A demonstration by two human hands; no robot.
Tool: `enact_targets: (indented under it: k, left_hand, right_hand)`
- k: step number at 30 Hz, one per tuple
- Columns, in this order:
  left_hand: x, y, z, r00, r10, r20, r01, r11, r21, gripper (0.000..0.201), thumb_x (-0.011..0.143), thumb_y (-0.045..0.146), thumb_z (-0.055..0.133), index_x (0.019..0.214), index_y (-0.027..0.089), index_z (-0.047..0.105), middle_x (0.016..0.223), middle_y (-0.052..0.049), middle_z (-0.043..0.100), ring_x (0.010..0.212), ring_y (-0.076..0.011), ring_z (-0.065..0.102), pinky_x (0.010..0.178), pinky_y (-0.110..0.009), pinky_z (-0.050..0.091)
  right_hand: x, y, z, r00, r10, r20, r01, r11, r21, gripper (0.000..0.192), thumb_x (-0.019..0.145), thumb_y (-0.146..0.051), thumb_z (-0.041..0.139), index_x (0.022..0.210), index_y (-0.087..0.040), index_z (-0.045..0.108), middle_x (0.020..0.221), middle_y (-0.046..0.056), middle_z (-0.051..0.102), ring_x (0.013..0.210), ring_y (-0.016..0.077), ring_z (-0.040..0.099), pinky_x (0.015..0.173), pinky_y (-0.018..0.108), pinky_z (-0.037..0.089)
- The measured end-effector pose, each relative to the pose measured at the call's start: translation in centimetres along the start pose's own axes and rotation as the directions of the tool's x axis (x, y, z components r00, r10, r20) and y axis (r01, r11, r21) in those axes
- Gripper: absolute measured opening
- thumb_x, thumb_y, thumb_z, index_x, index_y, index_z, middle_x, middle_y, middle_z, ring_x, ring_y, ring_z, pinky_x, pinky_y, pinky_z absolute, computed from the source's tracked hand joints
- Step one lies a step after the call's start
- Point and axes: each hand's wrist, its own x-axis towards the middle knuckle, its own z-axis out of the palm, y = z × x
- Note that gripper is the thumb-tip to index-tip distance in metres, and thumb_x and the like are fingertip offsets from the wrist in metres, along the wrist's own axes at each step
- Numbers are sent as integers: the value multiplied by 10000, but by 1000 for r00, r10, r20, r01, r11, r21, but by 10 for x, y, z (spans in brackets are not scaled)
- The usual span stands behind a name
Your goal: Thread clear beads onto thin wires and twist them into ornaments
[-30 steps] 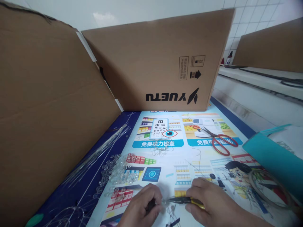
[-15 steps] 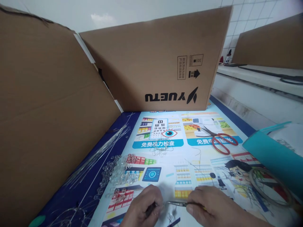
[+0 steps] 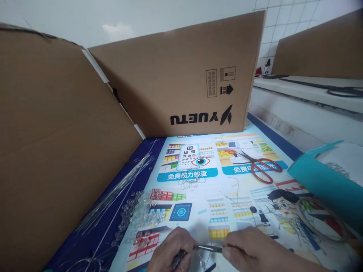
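My right hand (image 3: pixel 246 245) is closed round slim metal pliers (image 3: pixel 210 248), jaws pointing left. Their tip meets the fingers of my left hand (image 3: pixel 172 249). That hand is closed too, with a dark, shiny thing (image 3: pixel 178 259) partly showing among its fingers; its kind is hidden. A clear bead (image 3: pixel 202 263) with fine wire hangs just below the pliers' tip. Left of my hands lies a spread of clear beads (image 3: pixel 144 211). Thin wires (image 3: pixel 119 192) lie in a bundle beyond them. A beaded wire piece (image 3: pixel 190 178) rests farther back on the printed sheet.
Red-handled scissors (image 3: pixel 262 168) lie at the back right. A roll of clear tape (image 3: pixel 321 219) and a teal case (image 3: pixel 320 177) are on the right. Cardboard panels (image 3: pixel 176 83) wall the back and left. Loose wire loops (image 3: pixel 85 262) sit at the front left.
The pliers' tip has moved left and now reaches my left fingers, where a gap showed before. My right hand has shifted slightly left and the view has turned a little.
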Motion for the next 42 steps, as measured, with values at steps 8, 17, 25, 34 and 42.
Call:
enact_targets:
  k: [8, 17, 25, 34, 42]
  left_hand:
    - [2, 2, -1, 1000, -4, -9, 4, 1000, -7, 198, 794, 8, 461, 785, 205, 440, 803, -29, 570, 778, -151, 577, 657, -243, 440]
    - [0, 0, -1, 1000, -3, 3, 3, 1000, 17, 198, 789, 12, 476, 780, 205, 434, 788, -22, 567, 759, -139, 571, 655, -233, 437]
    - [1, -3, 1, 1000, -23, -13, 23, 999, 31, 133, 807, 75, 473, 781, 203, 447, 757, -29, 560, 716, -149, 539, 630, -245, 420]
    - [0, -3, 3, 997, -78, -18, 77, 995, -64, 81, 781, 130, 517, 803, 204, 495, 759, -29, 563, 694, -147, 528, 612, -233, 406]
    - [-9, -6, 12, 946, -300, -121, 292, 953, -85, 91, 838, 259, 490, 782, 193, 517, 657, 8, 505, 566, -107, 457, 511, -190, 358]
  right_hand:
    - [1, 1, 3, 999, -15, 42, 10, 993, 119, 302, 846, -335, 327, 686, -181, 531, 781, 45, 630, 756, 175, 553, 610, 231, 348]
    - [0, -3, 7, 999, 11, 39, -17, 989, 146, 296, 850, -373, 315, 716, -192, 508, 799, 39, 618, 752, 171, 552, 621, 227, 365]
    - [5, 3, 11, 1000, -25, 10, 23, 988, 153, 252, 851, -322, 353, 758, -194, 548, 807, 32, 629, 741, 158, 555, 617, 209, 370]
    - [10, 10, 24, 990, -81, -117, 87, 995, 52, 213, 830, -296, 393, 790, -195, 576, 754, 34, 630, 698, 166, 563, 588, 215, 377]
    - [4, 0, 16, 992, -67, -103, 73, 996, 53, 246, 844, -300, 360, 836, -202, 585, 809, 49, 644, 743, 182, 579, 630, 235, 396]
